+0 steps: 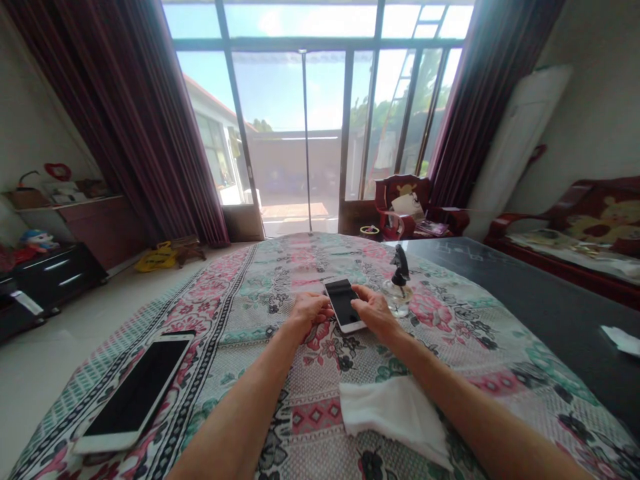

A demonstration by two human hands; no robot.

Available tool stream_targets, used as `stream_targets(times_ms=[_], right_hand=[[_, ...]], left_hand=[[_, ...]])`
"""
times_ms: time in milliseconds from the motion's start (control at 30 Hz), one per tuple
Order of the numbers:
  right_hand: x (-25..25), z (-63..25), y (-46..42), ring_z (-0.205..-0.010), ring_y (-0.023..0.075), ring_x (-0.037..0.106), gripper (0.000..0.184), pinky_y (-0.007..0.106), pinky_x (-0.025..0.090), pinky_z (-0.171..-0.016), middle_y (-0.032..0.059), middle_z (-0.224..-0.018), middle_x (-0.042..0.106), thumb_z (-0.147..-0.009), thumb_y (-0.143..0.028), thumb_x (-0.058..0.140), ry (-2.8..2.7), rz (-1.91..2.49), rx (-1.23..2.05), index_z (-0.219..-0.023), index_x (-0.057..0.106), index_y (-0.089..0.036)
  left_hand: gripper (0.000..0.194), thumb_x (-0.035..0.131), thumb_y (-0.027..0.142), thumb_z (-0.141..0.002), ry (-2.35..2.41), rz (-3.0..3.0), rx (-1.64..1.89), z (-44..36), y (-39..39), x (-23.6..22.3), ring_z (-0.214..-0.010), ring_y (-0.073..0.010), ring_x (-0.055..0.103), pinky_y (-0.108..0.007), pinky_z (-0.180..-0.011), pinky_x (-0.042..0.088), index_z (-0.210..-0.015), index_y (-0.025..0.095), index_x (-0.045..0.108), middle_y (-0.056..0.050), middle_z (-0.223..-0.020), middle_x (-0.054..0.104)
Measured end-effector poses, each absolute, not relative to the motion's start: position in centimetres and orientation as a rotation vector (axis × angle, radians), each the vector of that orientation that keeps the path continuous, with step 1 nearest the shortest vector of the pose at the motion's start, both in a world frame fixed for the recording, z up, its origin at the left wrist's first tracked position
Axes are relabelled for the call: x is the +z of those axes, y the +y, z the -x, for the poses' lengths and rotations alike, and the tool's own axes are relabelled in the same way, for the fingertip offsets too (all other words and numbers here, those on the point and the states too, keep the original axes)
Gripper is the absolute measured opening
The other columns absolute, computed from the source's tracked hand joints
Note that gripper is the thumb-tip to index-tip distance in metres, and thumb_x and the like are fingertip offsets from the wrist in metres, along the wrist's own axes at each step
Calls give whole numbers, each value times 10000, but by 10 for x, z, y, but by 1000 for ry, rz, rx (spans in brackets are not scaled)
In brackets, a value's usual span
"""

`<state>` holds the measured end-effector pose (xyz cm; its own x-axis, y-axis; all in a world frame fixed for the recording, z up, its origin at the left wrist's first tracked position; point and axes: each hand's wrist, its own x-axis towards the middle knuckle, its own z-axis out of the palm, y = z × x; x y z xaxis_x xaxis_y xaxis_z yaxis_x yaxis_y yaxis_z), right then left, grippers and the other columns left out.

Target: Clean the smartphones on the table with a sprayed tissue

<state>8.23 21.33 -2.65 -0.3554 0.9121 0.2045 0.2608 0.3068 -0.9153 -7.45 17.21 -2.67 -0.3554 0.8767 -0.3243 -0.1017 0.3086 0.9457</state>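
A white smartphone (344, 303) with a dark screen lies on the floral cloth (250, 313) in front of me. My left hand (309, 311) grips its left edge with curled fingers. My right hand (373, 310) holds its right edge, thumb on the side. Just right of my right hand stands a small clear spray bottle (399, 290) with a black trigger head. A folded white cloth (393, 417) lies between my forearms, nearer to me.
A larger white tablet (135, 393) with a dark screen lies at the near left of the cloth. The dark bare tabletop (540, 300) shows at right, with a white scrap (623, 339). Red wooden seats, curtains and a glass door stand beyond.
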Motion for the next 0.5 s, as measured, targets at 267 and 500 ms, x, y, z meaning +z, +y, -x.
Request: stream_targets(times_ms=[267,500], right_hand=[[-32,-80,216,-936,224,643,492,315,488,-849,84,-1070,689,-685,-225,485,-1869,1232,911,-1136,652,-125],[-36,-84,217,-819,211,657,513,286,506,-748,58,-887,713,-687,-221,484,-1870,1236,897,-1176,624,-146]], left_hand=[[51,610,83,-713,1564,-792,1225,71,167,-22,-434,-55,537,-120,-406,363,-726,101,656,13,-513,599],[95,626,105,-691,1508,-886,1213,70,162,-21,-501,-69,577,-117,-413,352,-755,86,694,-28,-595,649]])
